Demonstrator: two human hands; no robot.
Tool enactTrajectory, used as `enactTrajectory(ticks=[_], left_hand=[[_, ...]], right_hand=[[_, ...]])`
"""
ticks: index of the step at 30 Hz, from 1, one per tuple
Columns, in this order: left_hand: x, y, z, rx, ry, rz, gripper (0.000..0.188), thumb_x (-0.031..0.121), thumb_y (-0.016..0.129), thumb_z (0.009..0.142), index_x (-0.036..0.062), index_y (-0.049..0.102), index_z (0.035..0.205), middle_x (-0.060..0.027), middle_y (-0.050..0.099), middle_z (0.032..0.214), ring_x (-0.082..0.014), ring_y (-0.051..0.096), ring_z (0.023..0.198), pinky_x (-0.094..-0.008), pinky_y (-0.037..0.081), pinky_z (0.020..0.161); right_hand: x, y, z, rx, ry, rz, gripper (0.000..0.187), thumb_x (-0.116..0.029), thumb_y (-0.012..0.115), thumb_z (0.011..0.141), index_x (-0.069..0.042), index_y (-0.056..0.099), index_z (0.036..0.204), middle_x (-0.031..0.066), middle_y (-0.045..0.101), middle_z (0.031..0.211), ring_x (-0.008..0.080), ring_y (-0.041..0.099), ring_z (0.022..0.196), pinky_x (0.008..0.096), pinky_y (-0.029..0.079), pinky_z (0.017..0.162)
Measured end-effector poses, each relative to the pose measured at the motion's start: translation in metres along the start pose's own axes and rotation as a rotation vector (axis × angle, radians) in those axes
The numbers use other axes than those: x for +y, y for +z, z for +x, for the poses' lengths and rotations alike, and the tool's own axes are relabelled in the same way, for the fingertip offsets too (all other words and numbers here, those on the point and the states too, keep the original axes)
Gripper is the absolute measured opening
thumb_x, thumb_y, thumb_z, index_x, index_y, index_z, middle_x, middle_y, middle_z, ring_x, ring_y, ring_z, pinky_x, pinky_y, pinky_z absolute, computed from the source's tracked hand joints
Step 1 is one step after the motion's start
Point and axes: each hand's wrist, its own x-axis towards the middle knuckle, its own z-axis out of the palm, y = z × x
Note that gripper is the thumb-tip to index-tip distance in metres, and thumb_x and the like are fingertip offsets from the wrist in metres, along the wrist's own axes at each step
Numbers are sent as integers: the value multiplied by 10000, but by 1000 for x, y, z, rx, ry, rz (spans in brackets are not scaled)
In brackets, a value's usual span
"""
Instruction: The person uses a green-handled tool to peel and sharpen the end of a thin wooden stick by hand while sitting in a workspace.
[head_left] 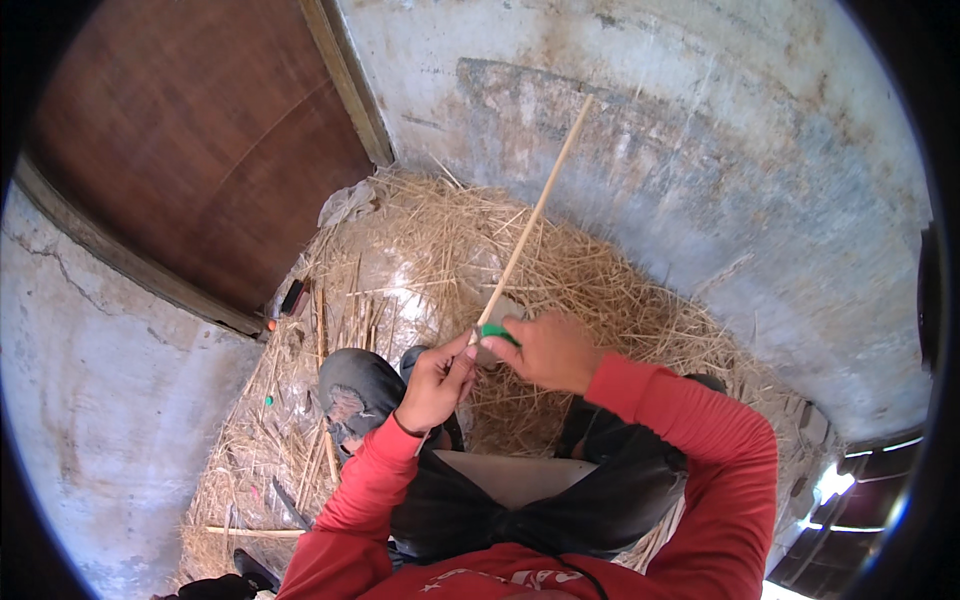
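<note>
A long pale stick (537,212), perhaps cane or bamboo, slants up and away from my hands toward the wall. My left hand (436,384) pinches its near end between thumb and fingers. Close beside it, my right hand (553,350) is wrapped round a green-handled tool (499,334) that meets the stick just above the left fingertips. The tool's working end is too small and covered to make out. Both hands are in front of my knees, over the strewn floor.
Loose straw-like strips (600,285) cover the floor. A plastered wall (680,170) rises ahead, a brown door (200,150) at the far left. To the left lie a black-and-red object (294,297), a small green piece (268,401), a dark flat blade-like piece (288,503) and another stick (255,532).
</note>
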Motion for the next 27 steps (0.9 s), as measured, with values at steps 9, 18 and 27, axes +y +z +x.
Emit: enactTrajectory(ticks=[9,18,27], left_hand=[[13,-4,-35,-141,-56,26,370,152,469,1083,13,550,1416,63,436,599,-33,412,493,-219,337,475],[-1,-16,-125,-220,-158,86,380,161,495,1078,25,541,1430,58,436,628,-31,406,540,-220,346,504],[20,-36,-127,106,-136,31,401,167,518,1069,18,529,1441,64,466,656,-14,391,533,-204,321,499]], right_hand=[[107,-55,38,305,433,99,529,-499,428,1043,-39,689,1022,224,681,788,440,660,729,523,525,684],[292,-72,-5,722,647,-65,669,-557,405,1040,35,709,978,335,662,912,517,619,935,511,499,843],[195,-86,-6,603,484,220,653,-499,462,1041,69,555,1351,308,596,1319,445,581,1233,443,436,1076]])
